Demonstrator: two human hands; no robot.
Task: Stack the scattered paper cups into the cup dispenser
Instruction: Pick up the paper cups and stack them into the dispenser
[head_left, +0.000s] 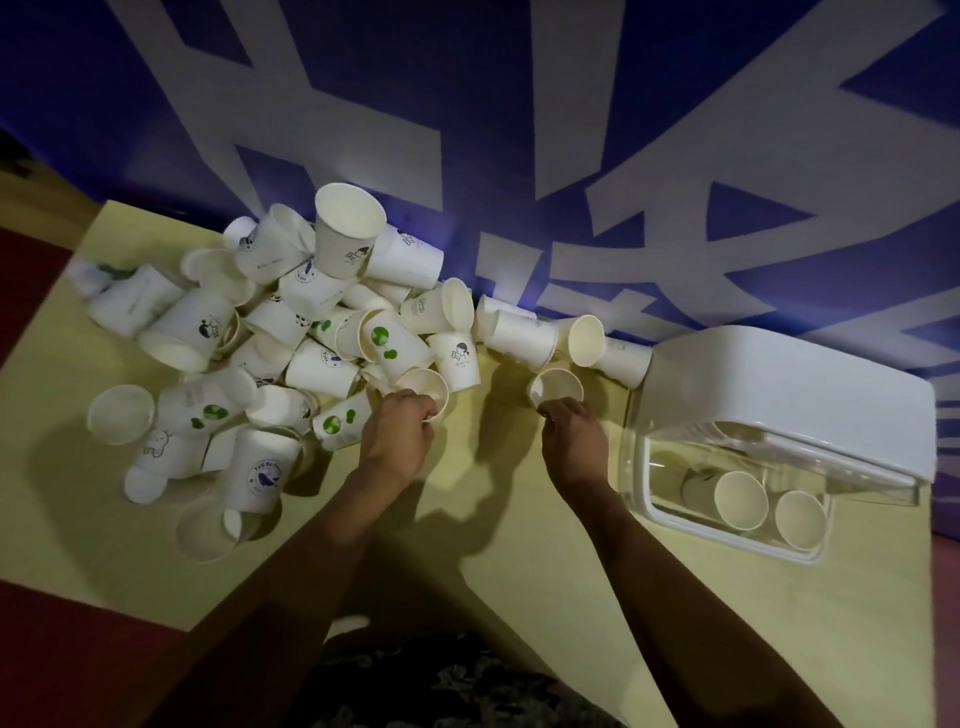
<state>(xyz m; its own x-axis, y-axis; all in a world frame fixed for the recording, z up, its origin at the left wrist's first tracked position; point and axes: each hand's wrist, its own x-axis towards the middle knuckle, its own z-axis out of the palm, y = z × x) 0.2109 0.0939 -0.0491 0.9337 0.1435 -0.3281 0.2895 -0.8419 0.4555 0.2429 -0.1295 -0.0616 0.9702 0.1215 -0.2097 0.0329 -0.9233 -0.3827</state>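
**Dispenser to the right; right hand nearer**

Two hands out over the bench (467, 545), each pinching a cup at the near rim. Left hand (397, 434) curled on an upright cup (426, 387) at the near edge of the pile, mouth up. Right hand (571, 441) curled on a second upright cup (556, 387), standing apart from the heap, between pile and dispenser. Grip in both cases by fingertips at the rim; how far the fingers reach inside, impossible to tell.

Cup dispenser (789, 395) lying at the far right of the bench, just beside the right hand and well apart from the left. Long axis running from the white lid, farther back, toward the clear front end, nearer the viewer. Judged from this: right-hand cup has the short path, rightward; left-hand cup must cross in front or be nested into the right-hand one first.

Inside the clear body: two cups (740, 499) side by side, mouths toward the camera; more behind them under the lid, too blurred to count.

Scattered pile (291, 332) to the left against the blue wall (519, 130), cups on their sides, tilted, some upright, a few partly nested. Most of the task apparently left to do.
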